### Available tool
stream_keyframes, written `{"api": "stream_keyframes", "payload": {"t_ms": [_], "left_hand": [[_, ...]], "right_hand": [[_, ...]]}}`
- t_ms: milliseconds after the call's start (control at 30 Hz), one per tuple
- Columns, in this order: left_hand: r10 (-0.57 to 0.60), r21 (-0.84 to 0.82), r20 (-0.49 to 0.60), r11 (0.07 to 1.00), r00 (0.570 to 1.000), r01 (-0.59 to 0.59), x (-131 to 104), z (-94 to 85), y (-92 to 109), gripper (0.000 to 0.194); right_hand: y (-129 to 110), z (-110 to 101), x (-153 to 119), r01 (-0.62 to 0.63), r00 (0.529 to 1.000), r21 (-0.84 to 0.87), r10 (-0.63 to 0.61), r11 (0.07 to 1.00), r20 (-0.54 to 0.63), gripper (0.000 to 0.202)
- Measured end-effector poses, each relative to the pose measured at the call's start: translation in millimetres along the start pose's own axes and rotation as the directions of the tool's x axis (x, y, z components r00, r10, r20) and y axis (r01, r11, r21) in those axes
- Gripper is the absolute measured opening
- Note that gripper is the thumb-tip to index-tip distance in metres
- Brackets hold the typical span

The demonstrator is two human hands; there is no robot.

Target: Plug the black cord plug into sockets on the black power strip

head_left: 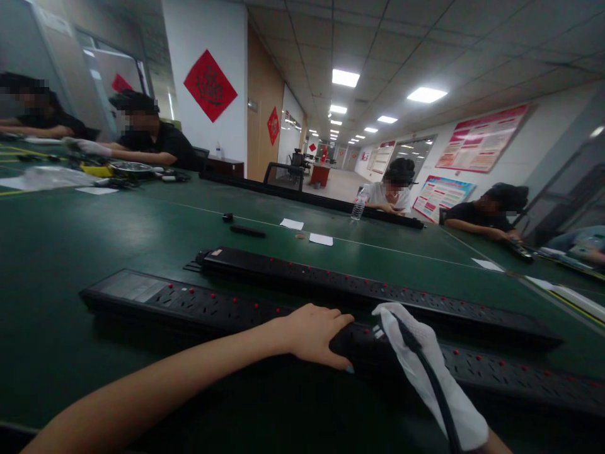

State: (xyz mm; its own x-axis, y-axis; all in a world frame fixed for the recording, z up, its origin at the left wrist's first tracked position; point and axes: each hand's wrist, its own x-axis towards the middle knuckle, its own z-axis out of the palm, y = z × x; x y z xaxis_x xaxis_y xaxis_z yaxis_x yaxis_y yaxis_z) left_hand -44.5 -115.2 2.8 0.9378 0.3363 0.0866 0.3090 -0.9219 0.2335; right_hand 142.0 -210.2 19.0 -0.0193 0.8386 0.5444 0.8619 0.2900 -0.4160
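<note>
The left hand is bare and spread open, laid across the near power strip, with the thumb toward its close side. The right hand, in a white glove, is closed around a black cable that runs down along its palm side; the cable's upper end is hidden among the fingers, just above the same strip. This strip, dotted with red, extends out past both hands on the green surface.

Just beyond the hands, the far power strip lies roughly alongside the near one. Farther past the left hand are a small black bar, a small black piece and white papers. A clear bottle stands well beyond the hands, in front of a long black bar; its contents cannot be made out. Far to the left hand's left lies clear plastic wrapping.
</note>
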Motion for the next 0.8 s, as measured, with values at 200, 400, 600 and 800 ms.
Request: {"api": "stream_keyframes", "payload": {"t_ms": [200,400,600,800], "left_hand": [[0.046,-0.004,-0.013,0.999,0.999,-0.046,-0.8,0.1,-1.0,0.065],[0.025,-0.001,-0.017,1.000,1.000,-0.025,-0.9,-0.5,-1.4,0.072],[0.024,-0.007,0.021,1.000,0.999,-0.023,0.0,-2.0,-1.1,0.066],[-0.005,0.002,-0.016,1.000,1.000,0.005,1.6,3.0,-2.8,0.068]], "right_hand": [[-24.6,20.0,22.8,0.207,0.952,-0.347,-0.108,0.915,0.285,0.029],[-16.1,20.5,32.1,0.294,0.914,-0.364,-0.149,0.884,0.377,0.035],[-20.7,29.6,8.0,0.254,0.953,-0.481,-0.133,0.839,0.273,0.029],[-7.2,30.0,3.2,0.318,0.915,-0.278,-0.217,0.907,0.339,0.020]]}}
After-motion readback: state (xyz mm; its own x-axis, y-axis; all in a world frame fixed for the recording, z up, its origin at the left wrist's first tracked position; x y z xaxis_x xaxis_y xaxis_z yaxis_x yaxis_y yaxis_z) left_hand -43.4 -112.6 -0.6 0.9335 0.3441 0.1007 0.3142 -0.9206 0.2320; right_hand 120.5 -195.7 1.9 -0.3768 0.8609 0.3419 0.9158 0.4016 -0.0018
